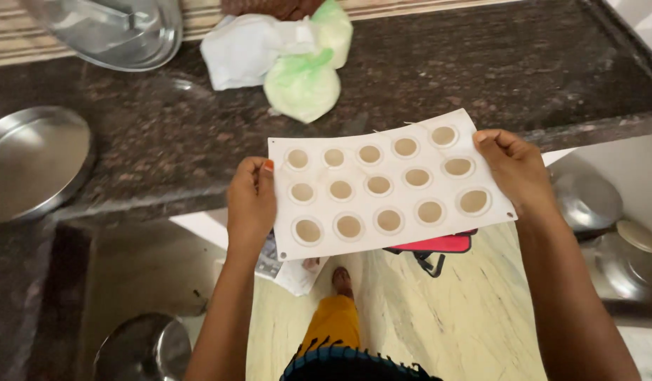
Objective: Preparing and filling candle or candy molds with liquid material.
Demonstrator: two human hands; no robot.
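I hold a white silicone mould tray (pixel 386 159) level in front of me, over the front edge of a dark granite counter (pixel 439 63). Its several round cavities, in three rows, are filled with a pale beige substance. My left hand (pixel 251 199) grips the tray's left short edge, thumb on top. My right hand (pixel 515 168) grips the right short edge the same way. The tray tilts slightly, its right end further from me.
White and green plastic bags (pixel 290 60) lie on the counter behind the tray. A steel plate (pixel 31 159) sits at left, a steel bowl (pixel 111 28) at top left. Steel vessels (pixel 608 233) stand lower right. Below are pale flooring, a pink object (pixel 439 245) and my foot (pixel 342 281).
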